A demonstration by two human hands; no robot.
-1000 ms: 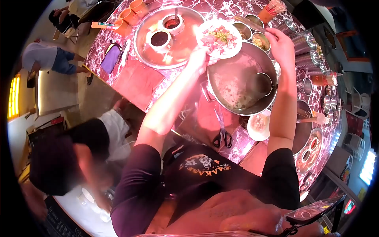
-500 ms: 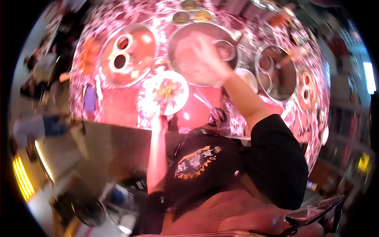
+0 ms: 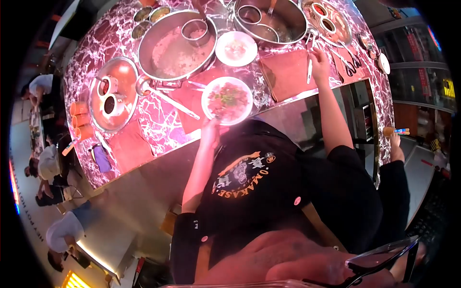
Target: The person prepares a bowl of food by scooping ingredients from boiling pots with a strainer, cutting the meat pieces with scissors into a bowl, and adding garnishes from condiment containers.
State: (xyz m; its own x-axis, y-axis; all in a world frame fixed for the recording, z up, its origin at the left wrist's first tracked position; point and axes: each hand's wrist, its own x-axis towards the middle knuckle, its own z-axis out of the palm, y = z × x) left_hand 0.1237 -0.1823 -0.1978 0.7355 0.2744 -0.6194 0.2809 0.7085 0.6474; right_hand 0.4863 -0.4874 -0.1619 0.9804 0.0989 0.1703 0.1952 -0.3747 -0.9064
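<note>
My left hand [image 3: 210, 135] is closed on the near rim of a white plate [image 3: 205, 102] with thin pinkish slices and green bits on it. The plate is over the near edge of the table. Farther right, my right hand [image 3: 321, 67] has its fingers closed around a long, pale-handled utensil [image 3: 309, 72]; its metal end points toward the second pot, and its kind is not clear. A large metal pot [image 3: 161, 60] of cloudy liquid with pale pieces stands beyond the plate. A ladle [image 3: 170, 102] lies left of the plate.
A second pot [image 3: 276, 42] stands at the back, near a white bowl [image 3: 236, 49]. Metal trays [image 3: 127, 115] hold small sauce cups. Orange cups [image 3: 79, 120] are at the left. A person's hand [image 3: 395, 140] is at the right table edge; other people are at left.
My right hand has left the space over the large pot and is now at the right, on the utensil. The view has swung right. My left hand still holds the plate.
</note>
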